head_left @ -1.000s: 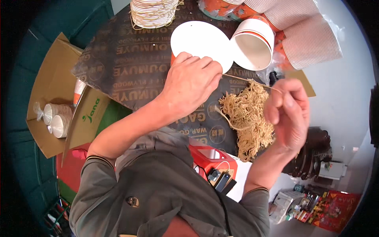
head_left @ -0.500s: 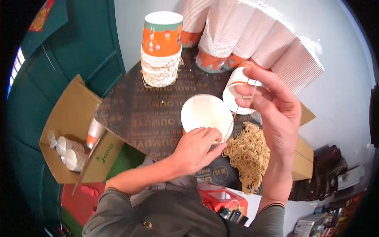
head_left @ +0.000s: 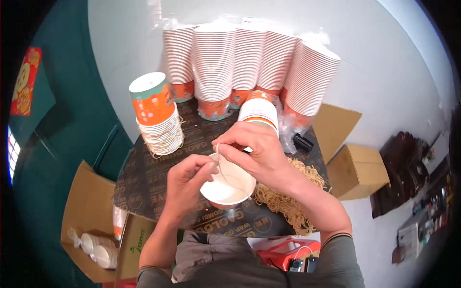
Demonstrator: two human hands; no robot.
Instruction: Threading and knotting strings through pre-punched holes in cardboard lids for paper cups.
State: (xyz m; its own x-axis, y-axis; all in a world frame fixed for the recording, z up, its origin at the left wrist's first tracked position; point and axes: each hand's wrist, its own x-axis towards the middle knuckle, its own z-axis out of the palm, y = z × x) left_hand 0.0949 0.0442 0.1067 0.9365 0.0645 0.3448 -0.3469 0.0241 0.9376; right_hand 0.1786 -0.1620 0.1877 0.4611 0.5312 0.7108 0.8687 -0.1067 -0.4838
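Note:
A white paper cup (head_left: pixel 242 178) with an orange outside stands mouth up near the table's front edge, between my hands. Above its mouth my right hand (head_left: pixel 259 149) pinches a thin tan rubber band (head_left: pixel 222 168), which hangs in front of the white inside. My left hand (head_left: pixel 189 180) is closed over the cup's left rim, its fingertips at the same band. Beside the cup, partly under my right forearm, lies a heap of tan rubber bands (head_left: pixel 281 197). Behind my right hand a nested stack of cups (head_left: pixel 259 113) lies on its side.
An upside-down cup stack (head_left: pixel 156 113) with bands around it stands at the left of the dark table (head_left: pixel 158 187). Tall plastic-wrapped cup stacks (head_left: pixel 216 67) line the wall. An open cardboard box (head_left: pixel 79 201) with wrapped cups is at left; another carton (head_left: pixel 360 170) is at right.
My right hand has come down and left with the rubber band, over the cup. My left hand has risen from the cup's near rim toward the band. The view has tilted up.

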